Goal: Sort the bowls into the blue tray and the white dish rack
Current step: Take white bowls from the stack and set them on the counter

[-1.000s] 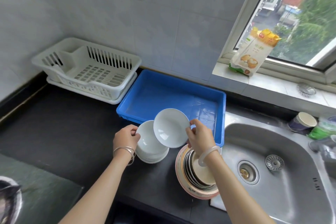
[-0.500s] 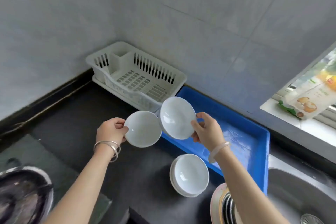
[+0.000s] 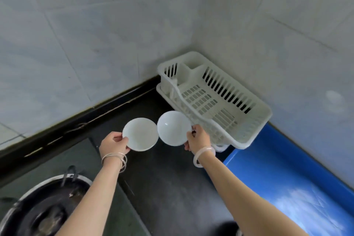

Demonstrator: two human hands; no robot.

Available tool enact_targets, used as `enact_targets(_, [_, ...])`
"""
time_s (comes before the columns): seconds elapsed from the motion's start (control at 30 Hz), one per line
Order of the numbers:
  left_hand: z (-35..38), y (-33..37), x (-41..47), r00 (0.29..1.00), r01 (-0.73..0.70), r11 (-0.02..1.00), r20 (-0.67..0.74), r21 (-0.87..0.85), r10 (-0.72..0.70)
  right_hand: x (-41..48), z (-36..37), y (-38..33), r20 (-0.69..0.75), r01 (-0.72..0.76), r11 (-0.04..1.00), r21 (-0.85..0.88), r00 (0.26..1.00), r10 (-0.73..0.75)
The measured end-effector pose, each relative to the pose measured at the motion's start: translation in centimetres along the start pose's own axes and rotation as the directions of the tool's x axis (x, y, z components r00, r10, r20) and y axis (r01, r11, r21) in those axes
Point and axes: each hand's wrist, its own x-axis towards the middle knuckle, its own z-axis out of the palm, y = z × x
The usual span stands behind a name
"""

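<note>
My left hand (image 3: 113, 144) grips one small white bowl (image 3: 140, 134) by its left rim. My right hand (image 3: 198, 140) holds a second white bowl (image 3: 173, 128) by its right rim. Both bowls hang side by side above the dark counter, rims almost touching, just in front of the white dish rack (image 3: 256, 120). The rack stands in the corner against the tiled wall and holds nothing. The blue tray (image 3: 277, 161) lies to the right of the rack, with no bowls in the part I can see.
A dark counter (image 3: 162, 178) runs under my arms. A round black burner with a metal ring (image 3: 44, 209) sits at the bottom left. Grey tiled walls meet in the corner behind the rack, above a black backsplash strip (image 3: 76, 120).
Both hands have carried their bowls left and away from the stack toward the dish rack. The view has swung left, so the stacked bowls, plates and sink have gone out of frame.
</note>
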Motion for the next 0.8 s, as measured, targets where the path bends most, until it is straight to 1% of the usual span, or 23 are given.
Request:
enact_targets(0.1, [-0.1,-0.2,2.3,0.996,0.040,0.998,-0.075,-0.052,-0.044,2.5,3.1,-0.8,0.015,-0.084,0.996,0.023,0.996,0.084])
enact_targets(0.17, [-0.2,-0.4,3.5,0.993,0.063,0.993,-0.093,-0.100,-0.072,3.9,4.8,-1.4,0.012,-0.125,0.991,0.039,0.992,0.125])
enact_targets(0.27, [-0.2,-0.6,4.9,0.987,0.097,0.980,-0.113,-0.173,-0.117,5.6,6.6,-2.0,0.001,-0.145,0.989,0.042,0.989,0.145])
enact_targets(0.43, [-0.2,-1.0,6.1,0.975,0.110,0.960,-0.162,-0.257,-0.155,7.3,8.4,-2.8,-0.001,-0.169,0.985,0.029,0.986,0.169])
enact_targets(0.6, [0.2,-1.4,6.0,0.972,0.098,0.953,-0.178,-0.286,-0.154,8.0,9.6,-3.1,0.002,-0.213,0.974,0.082,0.977,0.213])
enact_targets(0.67, [0.3,-1.7,5.9,0.978,0.093,0.949,-0.149,-0.301,-0.143,8.1,9.8,-3.2,0.008,-0.226,0.966,0.124,0.974,0.227])
enact_targets(0.7, [0.3,-1.8,5.9,0.981,0.116,0.938,-0.110,-0.328,-0.160,8.1,9.8,-3.2,0.017,-0.237,0.959,0.156,0.971,0.237])
enact_targets(0.8, [0.3,-2.1,5.7,0.962,0.260,0.859,0.043,-0.441,-0.269,7.9,9.6,-3.0,0.108,-0.313,0.907,0.281,0.949,0.295])
